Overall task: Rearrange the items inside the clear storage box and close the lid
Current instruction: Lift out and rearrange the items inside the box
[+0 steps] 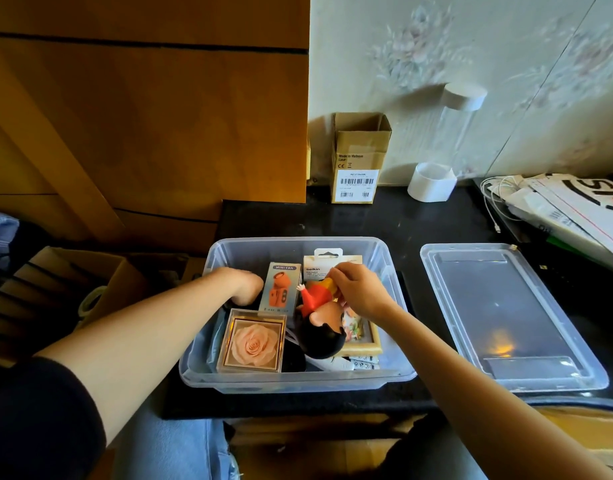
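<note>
The clear storage box (397,374) stands open on the black table. Its lid (506,320) lies flat to the right. Inside are a rose display case (253,342) at front left, an upright mini fan box (279,289), a white Belkin pack (320,266) at the back and a gold picture frame (365,342). A cartoon doll (319,322) in a red shirt lies head-down in the middle. My right hand (362,289) grips the doll's legs. My left hand (242,285) reaches down into the box's left side, fingers curled and hidden; what it touches is unclear.
A small cardboard carton (360,161) and a tall clear tube on a white base (433,181) stand against the wall. Papers and white cables (558,206) pile up at the right. An open cardboard box (90,289) sits on the floor to the left.
</note>
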The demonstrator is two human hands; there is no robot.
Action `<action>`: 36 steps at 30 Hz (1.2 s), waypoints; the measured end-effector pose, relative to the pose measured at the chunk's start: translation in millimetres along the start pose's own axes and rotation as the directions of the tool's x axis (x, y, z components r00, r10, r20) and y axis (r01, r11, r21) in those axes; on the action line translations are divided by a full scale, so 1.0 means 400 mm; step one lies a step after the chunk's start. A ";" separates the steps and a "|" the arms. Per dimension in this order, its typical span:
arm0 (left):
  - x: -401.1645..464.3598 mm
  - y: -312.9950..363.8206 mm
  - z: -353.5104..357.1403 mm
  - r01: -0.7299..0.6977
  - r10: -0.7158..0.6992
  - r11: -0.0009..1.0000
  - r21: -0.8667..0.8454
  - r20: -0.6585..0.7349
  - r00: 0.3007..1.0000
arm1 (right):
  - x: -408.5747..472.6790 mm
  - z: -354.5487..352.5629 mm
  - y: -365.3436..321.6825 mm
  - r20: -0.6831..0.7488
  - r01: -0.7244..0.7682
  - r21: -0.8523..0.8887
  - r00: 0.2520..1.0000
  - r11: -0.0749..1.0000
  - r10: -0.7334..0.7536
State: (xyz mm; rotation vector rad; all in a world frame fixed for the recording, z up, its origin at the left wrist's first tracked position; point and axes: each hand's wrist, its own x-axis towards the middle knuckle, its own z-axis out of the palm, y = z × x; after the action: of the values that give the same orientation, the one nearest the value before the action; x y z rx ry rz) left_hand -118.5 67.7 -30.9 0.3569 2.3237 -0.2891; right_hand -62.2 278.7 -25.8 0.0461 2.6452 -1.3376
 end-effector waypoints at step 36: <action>-0.081 -0.051 -0.005 -0.217 -0.106 0.880 -0.422 -0.621 0.776 | -0.049 -0.046 -0.087 0.059 -0.247 0.599 0.962 0.761 0.266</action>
State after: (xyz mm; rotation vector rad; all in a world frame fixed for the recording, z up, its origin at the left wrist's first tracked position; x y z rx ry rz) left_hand -104.9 43.7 -4.4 0.3025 2.9233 0.5256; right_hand -49.3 273.9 15.9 0.4978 2.0112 -2.0126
